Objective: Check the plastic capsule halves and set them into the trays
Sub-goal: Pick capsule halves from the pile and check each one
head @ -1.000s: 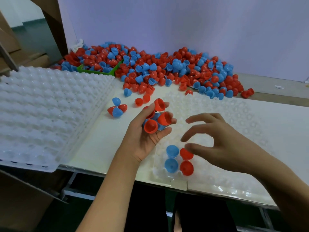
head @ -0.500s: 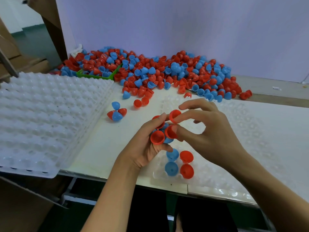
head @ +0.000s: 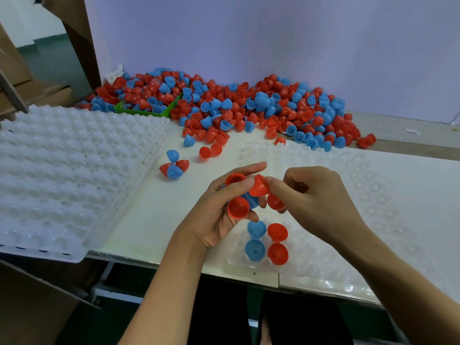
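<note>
At about 6 o'clock, nearest the counter's [head: 154,215] front edge, a clear tray [head: 348,257] holds four capsule halves in its near-left corner cells, open side up: two blue halves [head: 255,241] on the left and two red halves [head: 278,242] on the right, each pair one behind the other. Just above them, toward the centre, the left hand [head: 219,215] cups a small handful of halves [head: 237,207], its fingers curled round red ones with some blue showing beneath. The right hand [head: 316,197] meets it from 3 o'clock, thumb and fingertips pinching a red half [head: 260,186] at the top of that handful, with another red half [head: 275,202] tucked under its fingers. At 9 o'clock a stack of white trays [head: 69,175] lies dome-side up, overhanging the counter's edge. Between the stack and the hands, four loose halves [head: 174,165], two blue and two red, sit clustered together, with two more red ones just beyond them. At 12 o'clock a big heap of red and blue halves [head: 249,108] stretches along the pale wall [head: 273,38], partly burying a green bin [head: 144,112] toward 11 o'clock.
</note>
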